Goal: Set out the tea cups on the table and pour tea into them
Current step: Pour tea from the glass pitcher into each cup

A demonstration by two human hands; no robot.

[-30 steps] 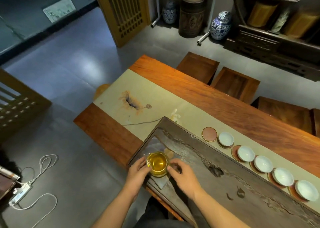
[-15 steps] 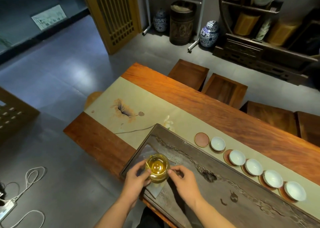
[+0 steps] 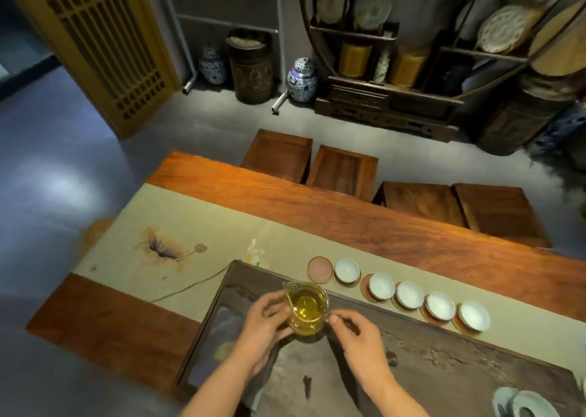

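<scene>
A glass pitcher (image 3: 306, 308) of yellow tea is held above the dark stone tea tray (image 3: 444, 369). My left hand (image 3: 263, 328) cups its left side and underside. My right hand (image 3: 355, 337) pinches its handle on the right. Several white tea cups (image 3: 409, 295) stand in a row on round coasters along the tray's far edge, on the beige runner (image 3: 190, 220). All look empty inside. The leftmost coaster (image 3: 319, 269) carries no cup.
The long wooden table (image 3: 380, 223) has several wooden stools (image 3: 345, 169) on its far side. A blue-and-white lidded vessel (image 3: 523, 404) sits at the tray's near right corner. Shelves with jars and plates stand against the far wall.
The pitcher has come up and to the right, nearer the row of cups, with both hands on it. The view has tilted up and shifted right.
</scene>
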